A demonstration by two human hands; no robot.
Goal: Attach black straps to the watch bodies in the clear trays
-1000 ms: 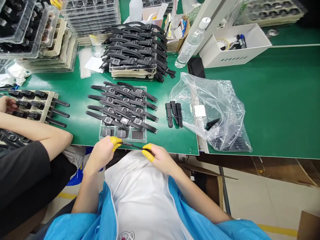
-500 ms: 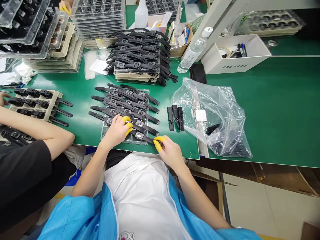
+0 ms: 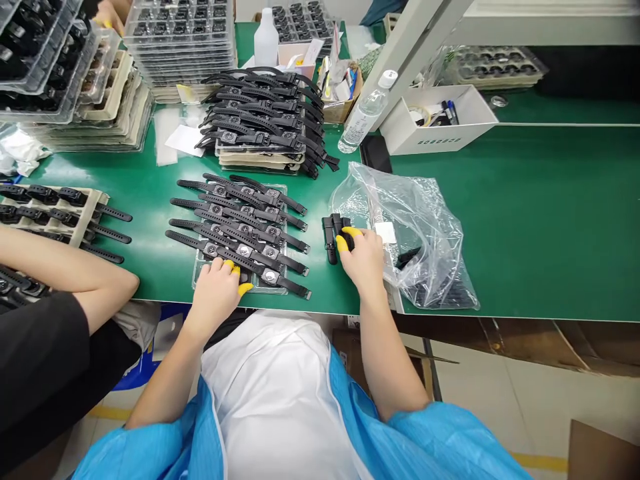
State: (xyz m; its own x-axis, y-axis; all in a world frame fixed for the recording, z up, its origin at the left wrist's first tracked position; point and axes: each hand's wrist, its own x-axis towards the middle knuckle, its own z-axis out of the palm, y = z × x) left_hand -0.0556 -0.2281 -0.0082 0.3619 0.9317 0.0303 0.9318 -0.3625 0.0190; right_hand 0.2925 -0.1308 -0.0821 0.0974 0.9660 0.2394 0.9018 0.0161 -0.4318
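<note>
Your left hand [image 3: 217, 293] rests on the near edge of the clear tray [image 3: 200, 270] of black watches [image 3: 240, 230], fingers curled down onto the front row; yellow finger cots show on the tips; whether it pinches a watch body [image 3: 243, 274] there or only presses on it, I cannot tell. Your right hand [image 3: 365, 257] is on the loose straps [image 3: 331, 233] lying on the green bench [image 3: 525, 220] just right of the tray, thumb and forefinger closed on one of them; the rest of the small pile lies touching or just beside it.

Judged step: fitting straps to watch bodies, at the point of taking up a fresh strap while the other hand secures the next body in the front row; the rows behind it already carry straps.

The next move, in my judgement, calls for lifting a single strap clear of its neighbours, bringing it to the body under your left hand, and lining up its end squarely with the lug before pressing.

Also noted: a crumpled plastic bag [image 3: 425, 227] touching your right hand's far side; a stack of finished watches [image 3: 265, 120] farther back; a co-worker's forearm [image 3: 65, 267] at the left, near a cardboard tray [image 3: 75, 223].
</note>
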